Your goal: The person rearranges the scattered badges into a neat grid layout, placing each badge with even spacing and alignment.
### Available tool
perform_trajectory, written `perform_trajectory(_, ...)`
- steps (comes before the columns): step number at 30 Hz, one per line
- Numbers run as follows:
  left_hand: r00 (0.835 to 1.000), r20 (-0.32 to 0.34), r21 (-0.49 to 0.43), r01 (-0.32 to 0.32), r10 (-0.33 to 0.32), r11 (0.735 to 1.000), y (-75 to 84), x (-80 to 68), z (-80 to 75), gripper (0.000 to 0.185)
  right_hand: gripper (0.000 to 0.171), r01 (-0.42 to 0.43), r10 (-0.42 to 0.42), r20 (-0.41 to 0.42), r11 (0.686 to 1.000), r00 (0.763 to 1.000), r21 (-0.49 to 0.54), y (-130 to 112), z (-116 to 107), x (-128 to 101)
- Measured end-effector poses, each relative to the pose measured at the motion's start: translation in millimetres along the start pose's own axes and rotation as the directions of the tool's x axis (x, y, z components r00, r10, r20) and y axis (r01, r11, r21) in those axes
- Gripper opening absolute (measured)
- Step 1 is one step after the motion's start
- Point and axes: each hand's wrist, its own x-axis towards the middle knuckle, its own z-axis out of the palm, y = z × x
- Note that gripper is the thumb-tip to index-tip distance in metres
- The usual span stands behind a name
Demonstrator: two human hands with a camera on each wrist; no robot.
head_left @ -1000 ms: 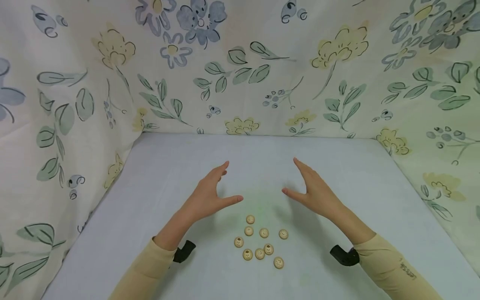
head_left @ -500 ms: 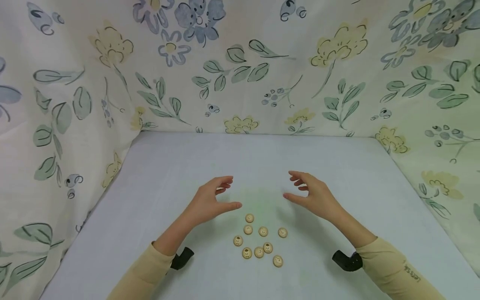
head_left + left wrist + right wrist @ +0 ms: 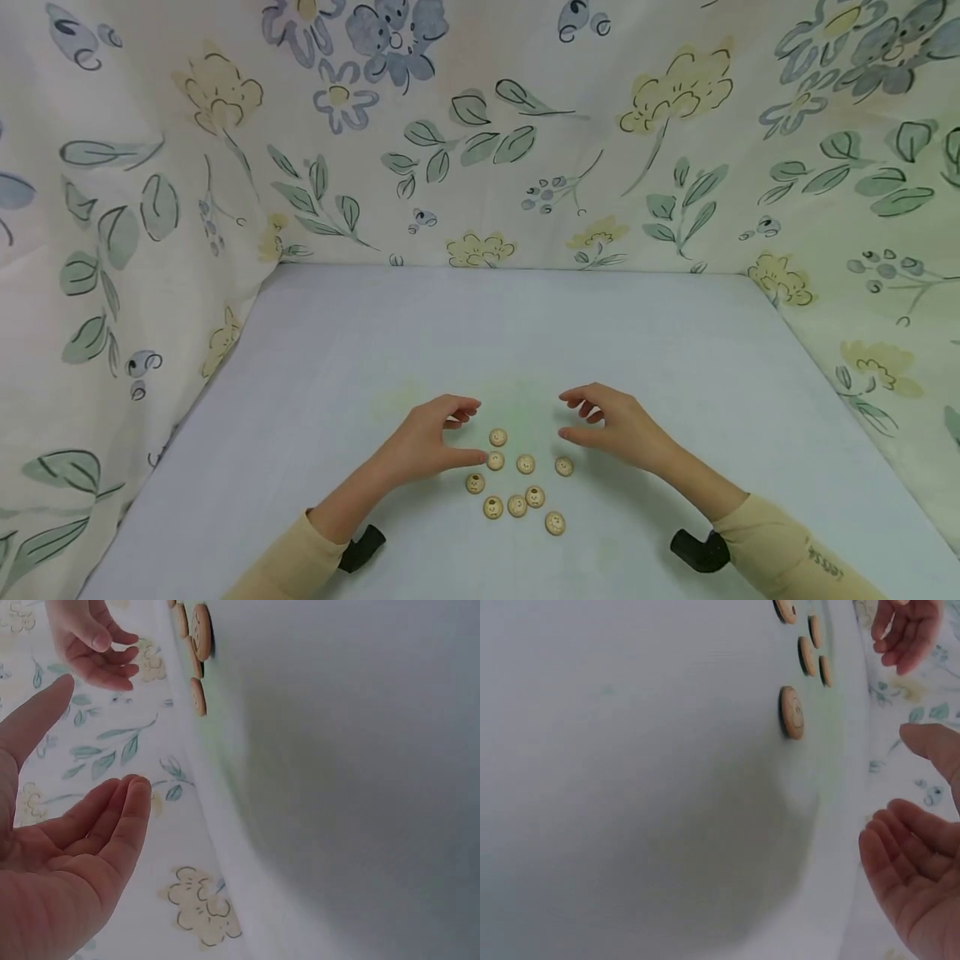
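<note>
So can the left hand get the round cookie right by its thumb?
Probably yes. The left hand is empty with loosely curled fingers, its thumb tip right beside that cookie, and nothing lies between them on the table.

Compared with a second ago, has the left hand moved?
Yes. The left hand has come back toward the person and down, fingers now curled; its thumb tip reaches the wooden buttons, which lie where they were.
</note>
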Motion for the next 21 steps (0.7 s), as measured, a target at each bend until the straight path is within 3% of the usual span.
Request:
perform_trajectory(4,0.998,0.056,0.015,-0.011,0.01,1.0,-2.9,-5.4,6.2,0.066,0.041,0.036,-0.036,0.051,0.999,0.998,0.014,3,8,-7)
perform_trajectory(11,0.991,0.135,0.13,-0.034,0.016,0.991,-5.5,-14.6,12.5,0.052,0.035,0.059,-0.059,0.096,0.998,0.994,0.007,6,19,-19)
perform_trajectory(21,0.983,0.183,0.186,-0.045,0.011,0.981,-8.1,-19.0,14.8,0.038,0.031,0.141,-0.143,0.113,0.99,0.983,0.024,11,26,-29)
